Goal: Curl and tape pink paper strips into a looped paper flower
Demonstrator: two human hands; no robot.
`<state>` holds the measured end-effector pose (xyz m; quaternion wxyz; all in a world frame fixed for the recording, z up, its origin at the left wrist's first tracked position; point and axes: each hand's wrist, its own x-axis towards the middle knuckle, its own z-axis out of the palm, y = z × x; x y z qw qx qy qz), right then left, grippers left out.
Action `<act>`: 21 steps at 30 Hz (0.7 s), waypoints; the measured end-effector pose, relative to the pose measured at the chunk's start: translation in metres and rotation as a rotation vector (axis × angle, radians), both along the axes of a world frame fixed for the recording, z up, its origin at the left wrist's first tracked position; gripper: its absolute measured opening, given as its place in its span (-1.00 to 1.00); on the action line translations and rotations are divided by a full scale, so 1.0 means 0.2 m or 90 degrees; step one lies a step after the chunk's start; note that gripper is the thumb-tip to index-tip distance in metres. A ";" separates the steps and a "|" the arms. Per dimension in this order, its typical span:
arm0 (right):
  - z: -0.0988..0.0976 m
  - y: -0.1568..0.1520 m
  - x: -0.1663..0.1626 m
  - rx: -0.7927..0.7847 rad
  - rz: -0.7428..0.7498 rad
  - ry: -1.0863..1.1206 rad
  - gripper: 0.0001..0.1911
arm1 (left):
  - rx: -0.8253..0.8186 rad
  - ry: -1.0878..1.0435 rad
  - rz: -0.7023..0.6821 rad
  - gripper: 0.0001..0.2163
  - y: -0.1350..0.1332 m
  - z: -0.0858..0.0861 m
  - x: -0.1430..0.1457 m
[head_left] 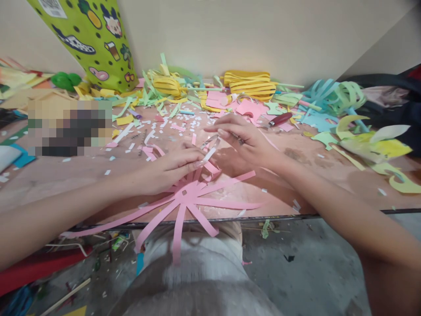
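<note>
Pink paper [194, 188], cut into long narrow arms fanned out from a middle with a small hole, is spread at the front of the desk [36, 184]; several arms are draped over the edge, above a lap in pale clothing [197, 272]. Its far side is partly covered by the left hand [177, 169], in whose fingers the lower end of a white strip [212, 151] is pinched. The strip's upper end is met by the fingertips of the right hand [241, 137], held slightly raised; whether it is gripped there cannot be told.

Beyond the hands, small white scraps [194, 123] are scattered. A dark red cutter [280, 119] is seen behind the right hand, near pink offcuts [250, 109]. Along the wall [230, 30], a yellow paper bundle [248, 85] is set, with curled blue strips [319, 93] farther right. At the back left, a green patterned bag [98, 44] is stood. Litter is strewn on the grey floor [322, 272].
</note>
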<state>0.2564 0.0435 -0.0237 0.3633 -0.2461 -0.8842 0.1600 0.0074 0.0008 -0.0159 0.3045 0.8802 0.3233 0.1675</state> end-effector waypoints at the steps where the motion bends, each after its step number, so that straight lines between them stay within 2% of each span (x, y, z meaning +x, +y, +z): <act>1: 0.01 -0.01 0.00 -0.008 -0.031 0.034 -0.57 | 0.007 0.001 0.010 -0.62 0.00 0.00 0.00; 5: 0.04 -0.05 -0.03 -0.093 -0.175 0.185 -0.48 | 0.029 -0.014 0.046 -0.62 0.01 -0.01 0.00; 7: 0.06 -0.07 -0.03 -0.211 -0.172 0.187 -0.48 | 0.034 -0.024 0.059 -0.61 0.02 -0.02 0.00; 10: 0.08 -0.09 -0.02 -0.377 -0.095 0.080 -0.47 | 0.045 -0.033 0.079 -0.60 0.03 -0.02 -0.02; 12: 0.08 -0.10 -0.01 -0.378 -0.069 0.005 -0.47 | 0.051 -0.037 0.094 -0.59 0.03 -0.02 -0.02; 15: 0.08 -0.10 0.00 -0.320 -0.074 -0.051 -0.51 | 0.053 -0.035 0.108 -0.60 0.04 -0.01 -0.02; 21: 0.07 -0.10 -0.01 -0.322 -0.073 -0.068 -0.48 | 0.066 -0.019 0.116 -0.62 0.03 -0.01 0.00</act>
